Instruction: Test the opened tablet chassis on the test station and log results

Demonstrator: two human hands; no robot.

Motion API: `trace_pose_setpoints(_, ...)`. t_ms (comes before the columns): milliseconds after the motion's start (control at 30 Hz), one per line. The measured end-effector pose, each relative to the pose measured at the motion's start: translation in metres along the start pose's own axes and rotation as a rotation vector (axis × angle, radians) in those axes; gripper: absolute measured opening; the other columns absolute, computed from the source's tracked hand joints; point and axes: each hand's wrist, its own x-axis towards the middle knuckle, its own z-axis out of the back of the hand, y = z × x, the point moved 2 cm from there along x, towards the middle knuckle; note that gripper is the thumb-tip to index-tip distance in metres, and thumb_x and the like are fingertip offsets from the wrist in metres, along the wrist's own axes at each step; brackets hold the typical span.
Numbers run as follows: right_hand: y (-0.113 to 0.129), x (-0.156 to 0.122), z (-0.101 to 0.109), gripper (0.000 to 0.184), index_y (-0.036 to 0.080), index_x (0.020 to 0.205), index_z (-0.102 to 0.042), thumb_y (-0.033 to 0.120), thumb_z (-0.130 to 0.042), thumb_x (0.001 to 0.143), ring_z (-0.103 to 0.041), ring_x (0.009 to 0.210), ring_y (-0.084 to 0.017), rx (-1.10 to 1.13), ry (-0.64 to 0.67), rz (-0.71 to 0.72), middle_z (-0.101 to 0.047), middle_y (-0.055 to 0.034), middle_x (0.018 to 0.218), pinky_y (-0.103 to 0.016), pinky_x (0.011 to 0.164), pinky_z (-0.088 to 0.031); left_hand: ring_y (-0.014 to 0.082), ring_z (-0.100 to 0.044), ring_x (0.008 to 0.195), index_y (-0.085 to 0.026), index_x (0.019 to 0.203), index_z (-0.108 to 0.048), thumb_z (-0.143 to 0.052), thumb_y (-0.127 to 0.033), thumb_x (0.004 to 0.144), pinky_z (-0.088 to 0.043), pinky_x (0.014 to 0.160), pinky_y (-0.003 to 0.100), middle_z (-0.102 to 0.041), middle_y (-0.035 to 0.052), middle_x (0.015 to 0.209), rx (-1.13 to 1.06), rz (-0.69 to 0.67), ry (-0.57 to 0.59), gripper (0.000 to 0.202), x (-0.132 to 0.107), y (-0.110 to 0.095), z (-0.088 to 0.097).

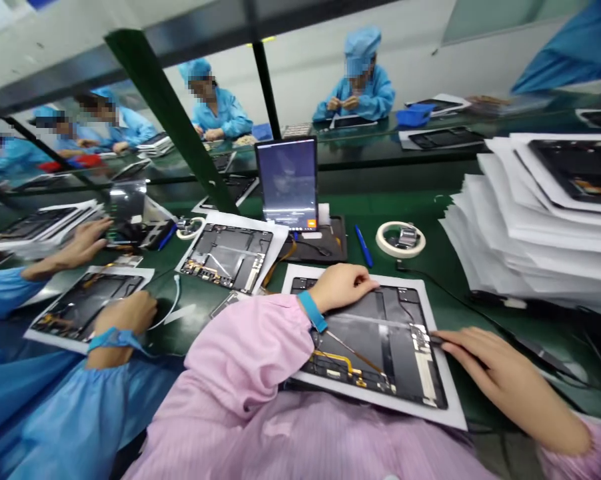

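Note:
An opened tablet lies in front of me on a white sheet, its flex cables and circuit parts exposed. My left hand, with a blue wrist strap, rests on its far side; the fingers are curled against the tablet there, and the fingertips are partly hidden. At the tablet's right edge, my right hand pinches a small dark plug between thumb and fingers. The plug meets the edge beside the silver parts; how deep it sits I cannot tell.
Behind stands a lit screen. A blue pen and a tape roll lie beyond the tablet. Paper-interleaved tablets are stacked at right. A co-worker's hands work over another tablet at left. A black cable crosses the bench.

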Motion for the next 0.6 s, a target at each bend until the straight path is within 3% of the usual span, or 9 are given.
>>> trace_pose_setpoints(67,-0.002,0.002,0.001,0.019,0.032,0.106,-0.064,0.034,-0.052,0.091,-0.065,0.091,-0.027,-0.008,-0.009,0.013,-0.069,-0.0090,0.100,-0.042,0.080,-0.053,0.0196,-0.060,0.086,-0.019,0.086,-0.066,-0.051,-0.041,0.090,-0.044,0.077,0.030,-0.070,0.0048,0.087,0.040,-0.050,-0.110,0.027,-0.001,-0.004,0.010)
trace_pose_setpoints(133,-0.001,0.002,0.002,0.018,0.033,0.104,-0.065,0.033,-0.052,0.091,-0.065,0.090,-0.027,-0.006,-0.004,0.009,-0.070,-0.0098,0.100,-0.041,0.078,-0.054,0.0184,-0.059,0.089,-0.019,0.106,-0.061,-0.052,-0.035,0.090,-0.045,0.085,0.031,-0.067,0.0069,0.105,-0.022,-0.026,-0.302,0.024,-0.002,-0.004,0.022)
trace_pose_setpoints(233,-0.001,0.002,0.002,0.021,0.032,0.105,-0.067,0.037,-0.053,0.091,-0.065,0.092,-0.027,0.003,0.019,-0.013,-0.070,-0.0091,0.101,-0.042,0.080,-0.054,0.0132,-0.059,0.078,-0.017,0.135,-0.036,-0.056,-0.027,0.086,-0.047,0.086,0.030,-0.055,0.0132,0.128,-0.244,0.177,-0.595,0.054,0.000,0.014,0.040)
trace_pose_setpoints(300,-0.003,0.001,0.001,0.026,0.030,0.105,-0.068,0.044,-0.051,0.091,-0.065,0.093,-0.027,0.010,0.020,-0.032,-0.070,-0.0075,0.101,-0.043,0.081,-0.054,0.0117,-0.060,0.072,-0.015,0.138,-0.026,-0.058,-0.024,0.084,-0.048,0.084,0.030,-0.055,0.0159,0.125,-0.375,0.325,-0.712,0.065,0.004,0.033,0.049)
trace_pose_setpoints(433,-0.008,-0.001,-0.002,0.033,0.029,0.105,-0.068,0.050,-0.048,0.091,-0.065,0.093,-0.025,0.022,0.032,-0.079,-0.069,-0.0038,0.103,-0.043,0.082,-0.053,0.0097,-0.059,0.057,-0.012,0.135,-0.022,-0.058,-0.016,0.080,-0.050,0.072,0.029,-0.060,0.0105,0.103,-0.581,0.514,-0.815,0.066,0.013,0.069,0.060)
trace_pose_setpoints(600,-0.012,-0.002,-0.004,0.032,0.030,0.104,-0.068,0.051,-0.049,0.090,-0.065,0.093,-0.024,0.025,0.030,-0.073,-0.070,-0.0019,0.102,-0.042,0.083,-0.053,0.0063,-0.055,0.051,-0.013,0.130,-0.022,-0.058,-0.012,0.078,-0.050,0.068,0.026,-0.058,0.0047,0.094,-0.654,0.578,-0.881,0.063,0.018,0.084,0.064)
